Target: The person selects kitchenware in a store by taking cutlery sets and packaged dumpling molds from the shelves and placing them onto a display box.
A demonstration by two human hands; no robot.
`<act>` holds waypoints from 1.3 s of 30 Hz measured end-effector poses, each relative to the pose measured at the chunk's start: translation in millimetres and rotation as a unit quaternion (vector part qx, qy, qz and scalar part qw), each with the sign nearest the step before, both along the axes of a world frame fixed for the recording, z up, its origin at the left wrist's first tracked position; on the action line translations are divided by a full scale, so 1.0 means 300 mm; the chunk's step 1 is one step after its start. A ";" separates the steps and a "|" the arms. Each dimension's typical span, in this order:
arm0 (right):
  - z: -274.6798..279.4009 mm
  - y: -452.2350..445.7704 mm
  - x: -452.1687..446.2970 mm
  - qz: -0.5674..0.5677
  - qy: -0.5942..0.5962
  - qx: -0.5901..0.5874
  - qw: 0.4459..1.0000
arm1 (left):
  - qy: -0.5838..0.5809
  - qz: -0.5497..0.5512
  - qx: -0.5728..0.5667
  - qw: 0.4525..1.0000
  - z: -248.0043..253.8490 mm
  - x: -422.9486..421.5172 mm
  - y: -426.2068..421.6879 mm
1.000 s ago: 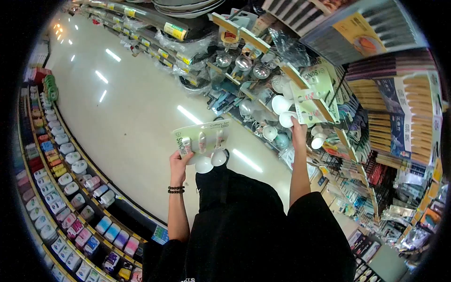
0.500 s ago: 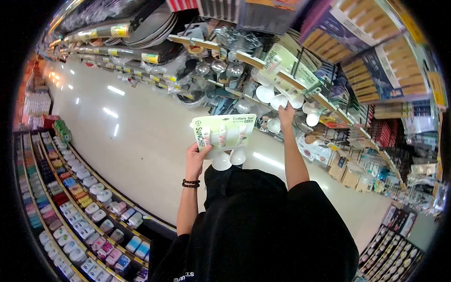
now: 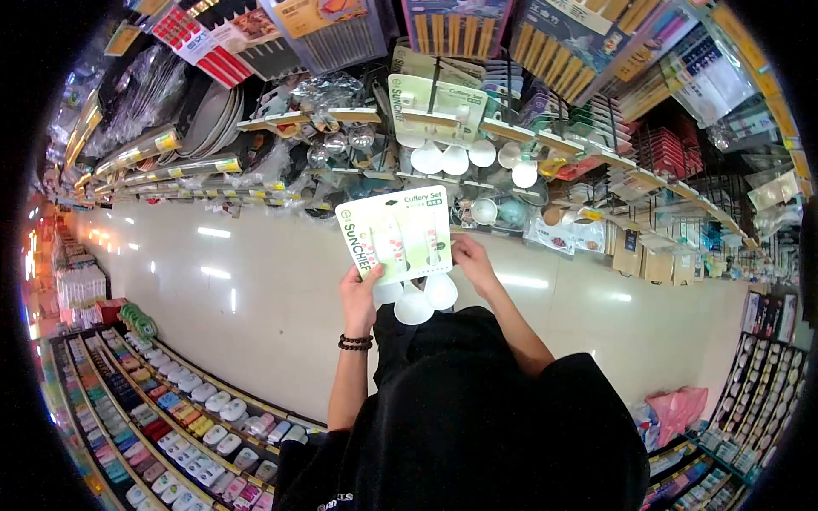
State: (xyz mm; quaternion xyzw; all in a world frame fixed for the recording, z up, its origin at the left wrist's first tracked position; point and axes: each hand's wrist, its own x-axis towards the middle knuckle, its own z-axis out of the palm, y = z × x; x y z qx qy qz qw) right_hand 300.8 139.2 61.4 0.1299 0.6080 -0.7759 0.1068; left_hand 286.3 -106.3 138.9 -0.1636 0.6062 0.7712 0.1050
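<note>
My left hand (image 3: 358,294) grips the lower left corner of a pale green "Cutlery Set" card (image 3: 396,234), thumb on its front. Held on the card is a set of white spoons with red-patterned handles; their round bowls (image 3: 414,304) hang below its lower edge. My right hand (image 3: 474,262) is at the card's right edge with its fingers curled against it; the fingertips are partly hidden. Ahead, a similar spoon set card (image 3: 439,111) hangs on a rack hook, with white spoon bowls (image 3: 454,160) under it.
Racks ahead hold packed chopsticks (image 3: 456,30), ladles (image 3: 362,136), pans (image 3: 209,119) and other kitchenware. A curved shelf of boxed goods (image 3: 204,392) stands at lower left, and another display (image 3: 763,392) at the right. Pale shiny floor (image 3: 281,281) lies between.
My right hand has come back from the spoons on the rack to the right edge of the card. The view has turned right. My left hand still holds the card.
</note>
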 end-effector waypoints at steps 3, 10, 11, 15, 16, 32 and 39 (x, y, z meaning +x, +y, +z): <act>0.146 -0.016 0.040 -0.009 -0.070 -0.088 0.994 | 0.004 0.007 0.039 0.999 0.016 -0.039 0.052; 0.119 0.002 0.002 -0.028 -0.030 -0.061 0.997 | 0.037 -0.046 0.020 0.998 0.013 -0.228 0.134; 0.114 0.000 -0.014 -0.032 -0.035 -0.034 0.998 | 0.040 -0.062 0.009 0.997 0.007 -0.259 0.142; 0.052 0.010 -0.107 -0.069 -0.038 0.028 0.996 | 0.043 -0.099 0.002 0.994 -0.029 -0.385 0.187; 0.044 0.009 -0.127 -0.083 -0.031 0.030 0.996 | 0.039 -0.106 0.004 0.994 -0.034 -0.411 0.193; 0.059 0.015 -0.329 -0.157 0.018 0.035 0.987 | 0.049 -0.189 0.041 0.980 -0.052 -0.677 0.208; 0.072 0.029 -0.372 -0.175 0.028 0.065 0.982 | 0.096 -0.155 0.018 0.983 -0.041 -0.708 0.260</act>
